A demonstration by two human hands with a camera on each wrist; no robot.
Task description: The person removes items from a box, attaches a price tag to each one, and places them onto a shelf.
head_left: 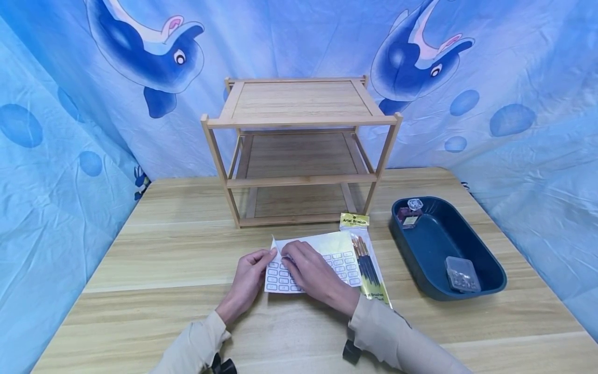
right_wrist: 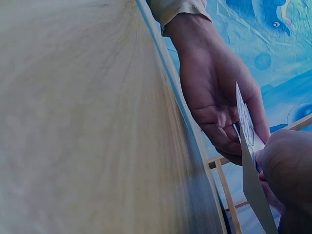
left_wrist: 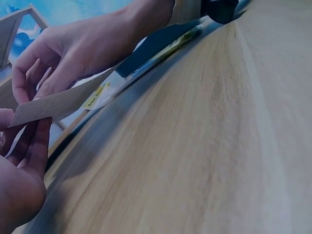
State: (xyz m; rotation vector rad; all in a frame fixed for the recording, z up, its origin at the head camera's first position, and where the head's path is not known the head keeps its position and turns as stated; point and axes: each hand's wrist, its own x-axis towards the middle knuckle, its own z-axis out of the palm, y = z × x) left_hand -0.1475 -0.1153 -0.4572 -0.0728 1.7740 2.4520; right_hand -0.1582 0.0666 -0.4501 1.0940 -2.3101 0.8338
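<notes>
A white sheet of labels with rows of blue-outlined rectangles is held just above the wooden table. My left hand grips its left edge between thumb and fingers, and the corner there bends upward. My right hand reaches over the sheet, its curled thumb and fingers pinching at the labels near the left side. Whether a single label lies between those fingertips is hidden. From the left wrist view, the plain back of the sheet shows. Partly beneath the sheet's right end lies a pack of artist brushes.
Behind the hands stands a three-tier wooden shelf. To the right is a dark blue basin with a perfume bottle and a clear plastic case of small pieces inside. A blue dolphin-print cloth hangs around the table.
</notes>
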